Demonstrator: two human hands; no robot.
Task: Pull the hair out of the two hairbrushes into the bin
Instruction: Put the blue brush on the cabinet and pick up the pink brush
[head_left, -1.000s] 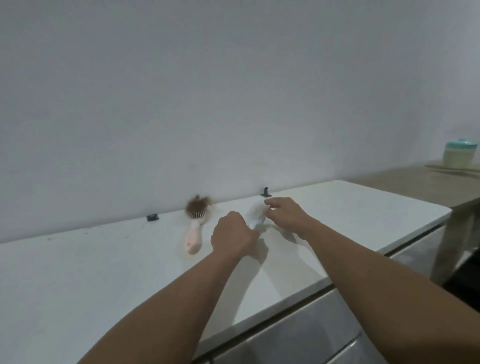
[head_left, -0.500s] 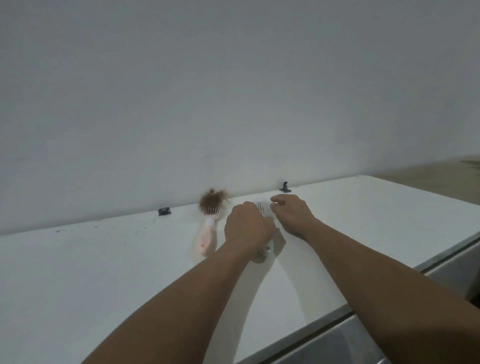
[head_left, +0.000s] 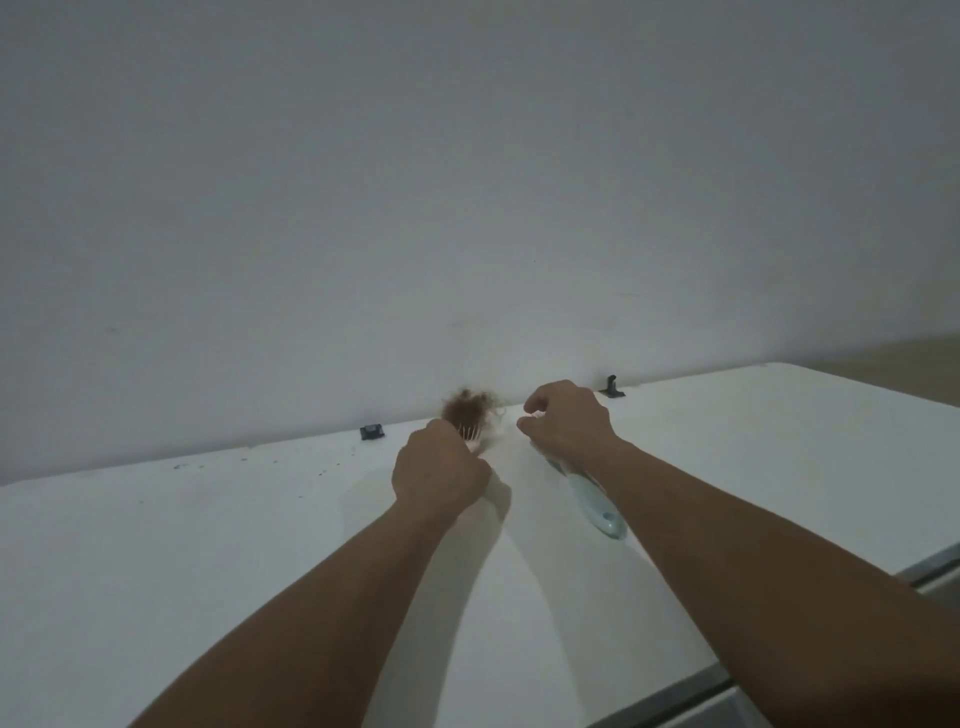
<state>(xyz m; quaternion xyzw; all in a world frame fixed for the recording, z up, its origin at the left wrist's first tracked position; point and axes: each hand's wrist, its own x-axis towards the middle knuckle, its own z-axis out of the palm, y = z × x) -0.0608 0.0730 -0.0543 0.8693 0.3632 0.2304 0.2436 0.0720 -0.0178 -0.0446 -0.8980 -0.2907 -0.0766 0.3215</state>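
A pink hairbrush (head_left: 471, 432) lies on the white table (head_left: 208, 561) near the wall, its head stuffed with a tuft of brown hair (head_left: 466, 408). My left hand (head_left: 441, 475) is closed over its handle, which is hidden. A pale teal hairbrush (head_left: 595, 506) lies flat on the table to the right, handle toward me. Its head is hidden under my right hand (head_left: 569, 421), which hovers with fingers curled and apart and nothing seen in them. No bin is in view.
Two small black clips (head_left: 372, 431) (head_left: 612, 388) sit where the table meets the grey wall. The table's front edge (head_left: 727, 686) runs along the lower right. A strip of a wooden table (head_left: 914, 353) shows at far right.
My left hand let go of the teal brush, which now lies on the table, and moved left onto the pink brush. My right hand lifted slightly off the teal brush's bristles.
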